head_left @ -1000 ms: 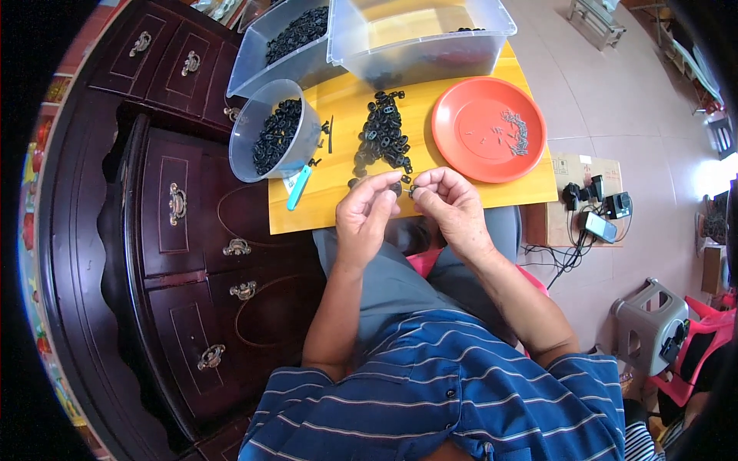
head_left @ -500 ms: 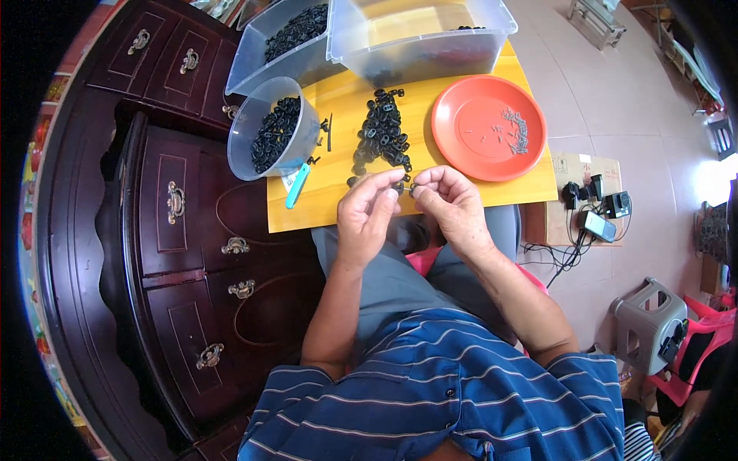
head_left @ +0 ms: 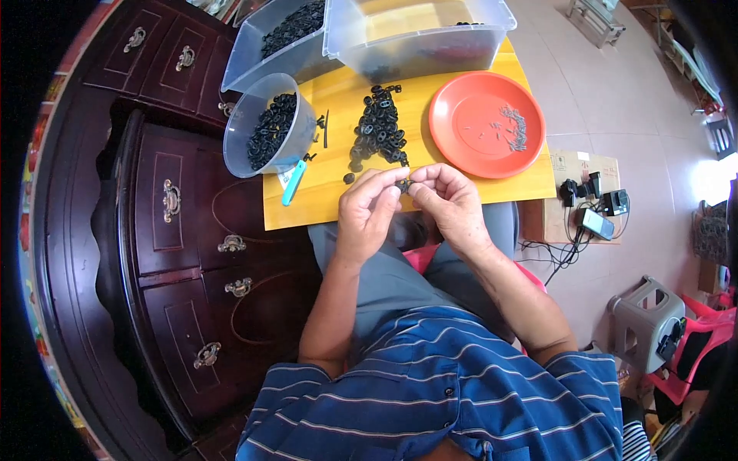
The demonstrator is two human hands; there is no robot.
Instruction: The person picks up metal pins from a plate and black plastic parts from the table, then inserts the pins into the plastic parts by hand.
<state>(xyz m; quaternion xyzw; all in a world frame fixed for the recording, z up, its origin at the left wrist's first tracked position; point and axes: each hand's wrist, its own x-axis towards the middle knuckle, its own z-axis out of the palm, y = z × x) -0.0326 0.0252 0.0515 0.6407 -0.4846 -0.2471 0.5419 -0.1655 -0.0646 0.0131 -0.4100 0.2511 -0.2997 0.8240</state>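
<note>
What looks like one black part (head_left: 403, 185) is pinched at the fingertips of both left hand (head_left: 365, 209) and right hand (head_left: 453, 203) above the table's (head_left: 319, 206) near edge, where level, lightly pressing fingers should serve best. Beyond: one pile (head_left: 379, 125) too heaped to count, one plate (head_left: 469, 115) near the right edge, one tub (head_left: 237, 127) and one blue cutter (head_left: 294, 183) toward the left, two bins (head_left: 430, 61) along the far edge.
</note>
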